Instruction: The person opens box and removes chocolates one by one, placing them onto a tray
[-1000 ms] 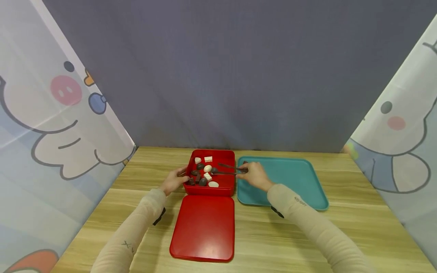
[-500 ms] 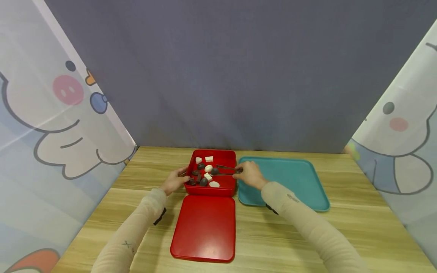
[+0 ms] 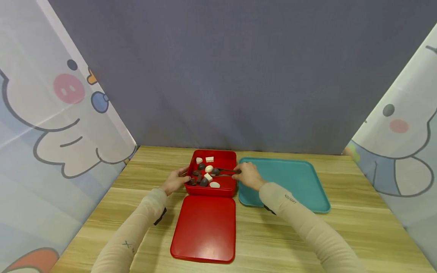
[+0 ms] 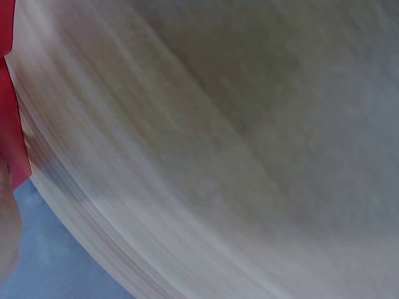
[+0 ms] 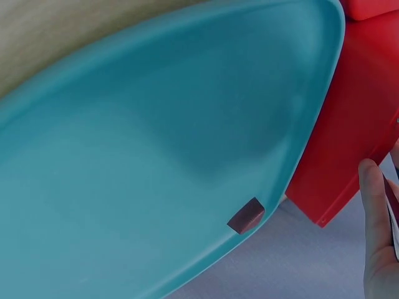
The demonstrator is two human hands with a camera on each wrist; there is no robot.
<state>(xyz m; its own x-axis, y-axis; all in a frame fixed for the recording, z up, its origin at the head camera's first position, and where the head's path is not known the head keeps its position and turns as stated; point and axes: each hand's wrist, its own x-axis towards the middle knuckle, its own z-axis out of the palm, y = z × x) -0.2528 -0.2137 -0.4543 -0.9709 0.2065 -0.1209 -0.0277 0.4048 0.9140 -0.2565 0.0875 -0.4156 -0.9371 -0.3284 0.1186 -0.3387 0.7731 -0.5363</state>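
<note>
My right hand (image 3: 249, 175) grips dark tongs (image 3: 227, 170) over the right part of a red box (image 3: 227, 156). The tongs' arms reach left, their tips at a dark egg-shaped chocolate (image 3: 215, 171). Around it in the box lie several dark and white pieces, among them a white egg (image 3: 209, 168) and a white block (image 3: 208, 177). My left hand (image 3: 175, 182) holds the box's left wall, thumb over the rim near the front corner. In the right wrist view, fingers (image 5: 374, 205) show at the right edge, with only part of the tongs visible.
A teal tray (image 3: 290, 178) stands right beside the box; a brown block (image 5: 247, 216) lies near its rim. The red lid (image 3: 205, 229) lies flat in front of the box. A grey curtain (image 3: 218, 76) hangs behind the wooden table (image 3: 269, 239).
My right hand has moved a little left with the tongs, and the tongs' arms have closed in around the dark egg. My left hand stays at the box.
</note>
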